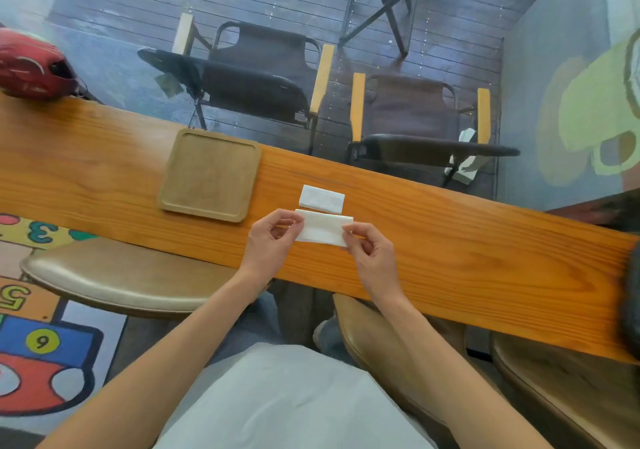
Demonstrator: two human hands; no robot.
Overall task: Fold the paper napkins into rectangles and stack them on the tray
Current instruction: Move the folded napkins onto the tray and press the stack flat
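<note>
Nearest the camera, the left hand [268,241] pinches the left end of a white napkin [322,227] between thumb and fingertips, and the right hand [372,253] pinches its right end the same way. The napkin is a long rectangle on the wooden counter [450,241]. To the napkin's upper left lies the square wooden tray [166,185]; a smaller folded napkin [322,199] lies just beyond it.
</note>
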